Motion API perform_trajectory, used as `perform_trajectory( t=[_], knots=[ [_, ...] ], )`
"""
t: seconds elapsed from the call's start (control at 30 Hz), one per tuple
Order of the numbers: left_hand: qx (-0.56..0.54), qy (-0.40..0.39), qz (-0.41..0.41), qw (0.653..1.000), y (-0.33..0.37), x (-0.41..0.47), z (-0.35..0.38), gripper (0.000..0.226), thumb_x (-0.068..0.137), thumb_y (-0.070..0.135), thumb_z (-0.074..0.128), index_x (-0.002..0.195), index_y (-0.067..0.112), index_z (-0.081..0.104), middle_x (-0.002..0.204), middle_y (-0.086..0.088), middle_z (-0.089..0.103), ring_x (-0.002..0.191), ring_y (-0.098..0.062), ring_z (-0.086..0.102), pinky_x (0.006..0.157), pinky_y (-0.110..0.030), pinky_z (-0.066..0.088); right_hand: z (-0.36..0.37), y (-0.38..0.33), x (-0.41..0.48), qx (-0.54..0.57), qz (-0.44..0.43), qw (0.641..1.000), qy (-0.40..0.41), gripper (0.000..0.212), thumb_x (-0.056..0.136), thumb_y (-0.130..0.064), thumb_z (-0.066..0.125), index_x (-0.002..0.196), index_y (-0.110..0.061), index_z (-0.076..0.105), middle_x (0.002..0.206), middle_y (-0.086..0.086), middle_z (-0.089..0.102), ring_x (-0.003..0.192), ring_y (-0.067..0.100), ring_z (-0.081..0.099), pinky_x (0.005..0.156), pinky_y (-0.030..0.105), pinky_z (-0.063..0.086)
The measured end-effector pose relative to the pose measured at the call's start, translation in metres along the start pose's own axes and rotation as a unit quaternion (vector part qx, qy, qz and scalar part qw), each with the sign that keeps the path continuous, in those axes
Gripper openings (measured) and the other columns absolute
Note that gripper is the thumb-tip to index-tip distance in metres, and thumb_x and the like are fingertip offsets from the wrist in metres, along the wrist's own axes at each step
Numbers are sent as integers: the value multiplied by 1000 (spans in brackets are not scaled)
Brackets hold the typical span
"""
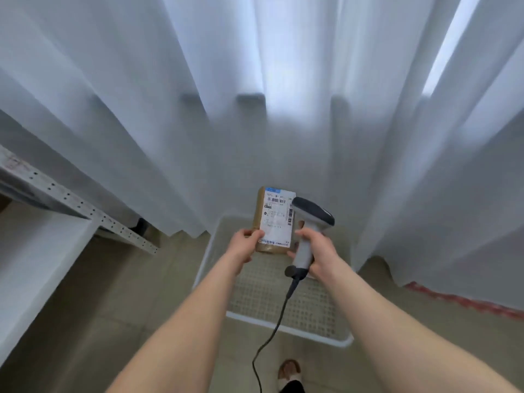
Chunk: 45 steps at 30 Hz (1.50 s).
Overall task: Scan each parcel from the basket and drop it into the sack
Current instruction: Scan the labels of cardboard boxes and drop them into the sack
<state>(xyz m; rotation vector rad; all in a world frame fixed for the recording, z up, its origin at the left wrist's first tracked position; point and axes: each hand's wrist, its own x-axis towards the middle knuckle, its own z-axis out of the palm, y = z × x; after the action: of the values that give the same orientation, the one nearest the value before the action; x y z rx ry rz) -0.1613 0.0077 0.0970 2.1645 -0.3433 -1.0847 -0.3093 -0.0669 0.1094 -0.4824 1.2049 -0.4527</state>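
Left hand (245, 245) grips the lower left corner of the parcel (273, 219), thumb on its face and fingers curled behind. The parcel is a brown packet held upright with its white printed label facing the camera; barcodes show near the label's top and along its right edge. Right hand (317, 248) is closed round the grey handle of the scanner (310, 219), whose dark head sits just beside the parcel's upper right corner and overlaps the label's edge. A black cable (269, 341) runs from the handle base down between the forearms and out of the bottom of the view. Both items are held above a white mesh basket (283, 324) that stands on the floor (127, 307). A white curtain (255, 109) hangs close behind the basket, its hem meeting the far rim. A perforated metal shelf (76, 205) stands to the left. A red strip (465, 302) lies on the floor at the curtain hem to the right. One foot (289, 370) shows at the bottom edge.
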Motion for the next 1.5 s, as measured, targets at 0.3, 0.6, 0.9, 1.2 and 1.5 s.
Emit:
perform_trajectory(
  t=[0.3,0.6,0.9,1.2,1.5],
  knots=[
    [-175,22,18,984,12,-154,-48,29,92,7,58,120,0,54,103,-14,62,78,-21,62,73,-34,54,-2,-15,-160,-40,-80,992,-91,11,86,7,59,96,3,56,70,12,67,51,16,62,59,33,54],
    [-282,57,25,957,10,-253,-109,36,94,5,55,129,-3,47,121,-20,62,90,-25,62,70,-35,54,35,-14,-289,-139,-137,973,-127,19,91,-13,65,85,1,53,57,12,56,47,20,51,50,31,46],
    [-303,60,33,950,-10,-284,-168,27,95,3,53,120,-8,51,120,-22,62,100,-34,64,76,-40,55,78,20,-349,-214,-182,950,-135,18,89,-15,66,82,-1,59,59,10,57,47,20,50,53,32,46],
    [-298,50,35,953,-37,-295,-218,25,96,3,52,118,-8,53,118,-23,62,104,-34,63,74,-39,54,118,54,-385,-258,-207,937,-109,15,90,-16,65,87,-2,61,61,9,57,48,20,50,53,29,47],
    [-296,43,36,954,-60,-294,-253,22,97,7,52,117,-4,53,117,-21,63,89,-29,63,70,-39,56,147,73,-414,-297,-225,923,-93,11,89,-14,64,86,-4,61,63,9,57,48,19,50,52,27,48]
  ],
)
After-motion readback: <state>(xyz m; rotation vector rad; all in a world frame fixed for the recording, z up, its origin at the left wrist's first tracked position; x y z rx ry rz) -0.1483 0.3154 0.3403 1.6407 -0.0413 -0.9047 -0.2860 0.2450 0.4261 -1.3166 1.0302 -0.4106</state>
